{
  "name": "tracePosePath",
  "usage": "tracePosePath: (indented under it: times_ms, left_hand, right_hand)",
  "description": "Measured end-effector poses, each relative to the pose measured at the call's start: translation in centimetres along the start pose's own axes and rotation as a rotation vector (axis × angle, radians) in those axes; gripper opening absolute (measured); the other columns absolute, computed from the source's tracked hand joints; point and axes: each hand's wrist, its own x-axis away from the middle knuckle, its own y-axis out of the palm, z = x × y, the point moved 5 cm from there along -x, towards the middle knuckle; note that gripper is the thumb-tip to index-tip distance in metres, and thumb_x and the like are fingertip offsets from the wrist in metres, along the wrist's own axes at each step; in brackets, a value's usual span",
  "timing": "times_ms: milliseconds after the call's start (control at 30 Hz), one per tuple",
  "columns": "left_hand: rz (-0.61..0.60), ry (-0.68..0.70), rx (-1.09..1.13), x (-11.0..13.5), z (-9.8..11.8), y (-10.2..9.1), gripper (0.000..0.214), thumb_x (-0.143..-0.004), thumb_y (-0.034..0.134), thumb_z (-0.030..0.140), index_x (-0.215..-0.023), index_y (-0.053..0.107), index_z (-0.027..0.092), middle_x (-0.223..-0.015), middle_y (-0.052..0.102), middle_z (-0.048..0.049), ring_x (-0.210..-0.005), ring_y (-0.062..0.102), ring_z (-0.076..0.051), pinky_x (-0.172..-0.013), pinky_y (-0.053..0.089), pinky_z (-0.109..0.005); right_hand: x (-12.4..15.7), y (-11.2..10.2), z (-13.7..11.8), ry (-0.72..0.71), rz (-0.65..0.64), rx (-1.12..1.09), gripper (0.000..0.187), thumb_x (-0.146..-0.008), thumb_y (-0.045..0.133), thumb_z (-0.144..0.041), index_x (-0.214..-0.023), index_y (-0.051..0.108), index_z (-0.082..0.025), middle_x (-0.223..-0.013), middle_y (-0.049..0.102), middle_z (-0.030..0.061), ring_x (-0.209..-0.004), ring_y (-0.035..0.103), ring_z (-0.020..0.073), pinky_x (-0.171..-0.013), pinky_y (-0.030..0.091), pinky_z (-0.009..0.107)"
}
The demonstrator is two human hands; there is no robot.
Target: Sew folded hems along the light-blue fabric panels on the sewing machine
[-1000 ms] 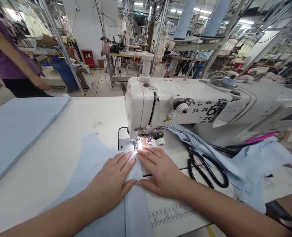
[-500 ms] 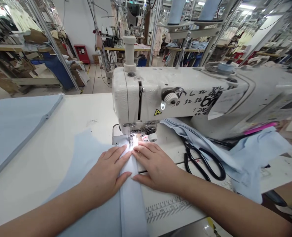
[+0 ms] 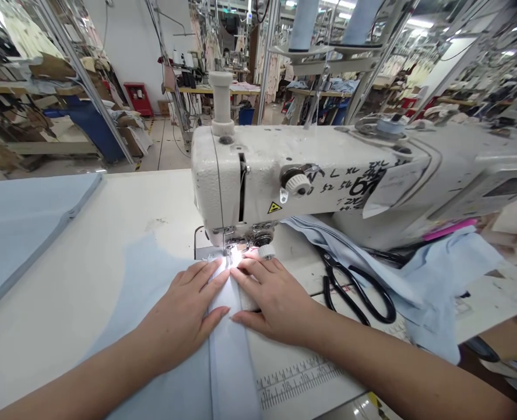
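Pale blue woven cloth [image 3: 229,361] with a folded band down its middle lay on the white counter [image 3: 87,291]. It ran from the counter's near edge straight away from us to the metal presser foot [image 3: 231,255] of the off-white industrial sewing machine [image 3: 328,175]. The band's long axis ran from the near edge to the needle, and its far end sat in the lamp's glare at the foot.

Our left hand [image 3: 183,315] lay flat on the cloth left of the band. Our right hand [image 3: 269,300] lay flat on its right side, partly over bare counter. The fingertips of both came together on the band just short of the foot, so the foot lay directly ahead of them. Neither grip was closed on anything: the fingers were stretched out and pressed down, with the thumbs angled in toward the band. Both hands were about equally near the needle, the right perhaps slightly nearer.

Black-handled scissors [image 3: 357,291] lay near the right hand, apart from it. A printed measuring scale [image 3: 297,379] ran along the near edge by the right wrist. More loose blue cloth [image 3: 442,280] was heaped under the machine arm towards the right edge. A flat blue stack [image 3: 17,216] rested at the far left corner.
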Motion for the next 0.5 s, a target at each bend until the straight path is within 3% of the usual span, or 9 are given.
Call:
tracePosePath:
  times_ms: [233, 500]
  left_hand:
    - [-0.005, 0.019, 0.009, -0.2, -0.1, -0.3, 0.046, -0.095, 0.041, 0.041, -0.136, 0.044, 0.022, -0.139, 0.049, -0.0067, -0.124, 0.041, -0.028, -0.099, 0.04, -0.043]
    - [-0.046, 0.014, 0.001, 0.0, 0.1, -0.4, 0.043, -0.096, 0.039, 0.041, -0.135, 0.047, 0.024, -0.141, 0.047, -0.0068, -0.125, 0.039, -0.029, -0.099, 0.04, -0.046]
  right_hand:
    - [0.1, -0.2, -0.1, -0.033, 0.008, 0.003, 0.057, -0.087, 0.056, -0.05, -0.125, 0.052, -0.008, -0.118, 0.057, 0.0139, -0.115, 0.044, 0.0309, -0.098, 0.038, 0.045]
    - [0.2, -1.1, 0.7, -0.051, 0.092, 0.04, 0.037, -0.089, 0.055, -0.041, -0.11, 0.06, -0.012, -0.105, 0.062, 0.0123, -0.102, 0.052, 0.0278, -0.092, 0.042, 0.045]
